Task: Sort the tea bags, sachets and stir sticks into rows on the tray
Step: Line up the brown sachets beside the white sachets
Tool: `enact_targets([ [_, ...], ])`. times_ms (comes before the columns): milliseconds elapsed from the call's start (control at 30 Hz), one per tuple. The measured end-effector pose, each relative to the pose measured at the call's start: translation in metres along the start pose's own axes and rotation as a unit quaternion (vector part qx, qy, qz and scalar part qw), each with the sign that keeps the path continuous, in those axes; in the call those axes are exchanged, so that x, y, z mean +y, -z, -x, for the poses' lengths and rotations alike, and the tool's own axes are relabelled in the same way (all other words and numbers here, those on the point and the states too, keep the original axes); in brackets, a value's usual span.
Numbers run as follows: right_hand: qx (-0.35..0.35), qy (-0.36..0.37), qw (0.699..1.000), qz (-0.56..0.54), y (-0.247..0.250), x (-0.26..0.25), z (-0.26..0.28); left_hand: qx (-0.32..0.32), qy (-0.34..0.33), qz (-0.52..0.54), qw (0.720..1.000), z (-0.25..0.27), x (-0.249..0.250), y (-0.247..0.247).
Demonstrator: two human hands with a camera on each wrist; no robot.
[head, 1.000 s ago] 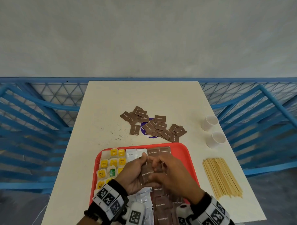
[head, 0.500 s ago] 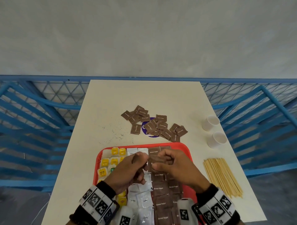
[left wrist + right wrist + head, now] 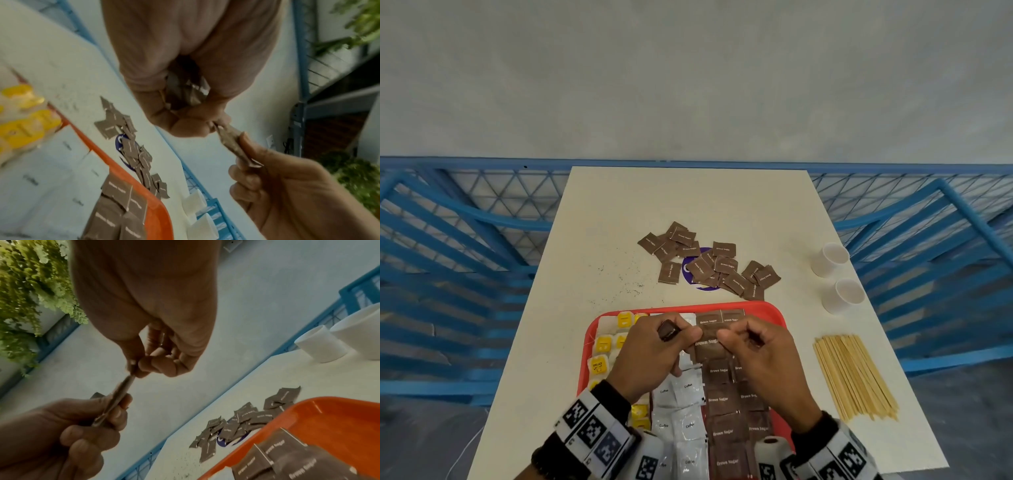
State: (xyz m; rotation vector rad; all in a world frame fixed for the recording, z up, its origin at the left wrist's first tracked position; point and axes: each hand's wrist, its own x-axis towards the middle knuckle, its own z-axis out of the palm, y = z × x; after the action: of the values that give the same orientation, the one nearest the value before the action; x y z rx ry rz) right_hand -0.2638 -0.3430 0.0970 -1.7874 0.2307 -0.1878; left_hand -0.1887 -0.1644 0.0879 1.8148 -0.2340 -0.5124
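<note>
Sachet (image 3: 708, 342) (brown sugar) stretched level between both hands.

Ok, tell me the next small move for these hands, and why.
Probably let the right hand draw the brown sugar sachet free of the left hand and lay it in the brown column on the tray. Both hands pinch it above the tray, and the left hand also holds more sachets.

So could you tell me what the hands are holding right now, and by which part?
Both pinch one brown paper sugar sachet by opposite edges: left hand on its left edge, right hand on its right. The left hand also grips more sachets.
</note>
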Motion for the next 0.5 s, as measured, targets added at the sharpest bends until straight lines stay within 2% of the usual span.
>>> enact_targets([
  [67, -0.001, 0.007, 1.0, -0.016, 0.0, 0.004, 0.003, -0.012, -0.006, -0.026, 1.0, 0.0, 0.003, 0.002],
  [233, 0.002, -0.045, 0.999, -0.02, -0.001, 0.006, 0.003, -0.059, 0.006, -0.025, 0.998, -0.001, 0.006, 0.003],
  [400, 0.082, 0.04, 0.991, 0.095, -0.005, 0.011, 0.011, -0.078, 0.011, -0.014, 0.997, -0.001, 0.002, 0.0],
  [500, 0.088, 0.027, 0.994, 0.06, -0.002, 0.017, 0.015, -0.09, 0.008, -0.005, 0.996, -0.001, 0.002, 0.001],
])
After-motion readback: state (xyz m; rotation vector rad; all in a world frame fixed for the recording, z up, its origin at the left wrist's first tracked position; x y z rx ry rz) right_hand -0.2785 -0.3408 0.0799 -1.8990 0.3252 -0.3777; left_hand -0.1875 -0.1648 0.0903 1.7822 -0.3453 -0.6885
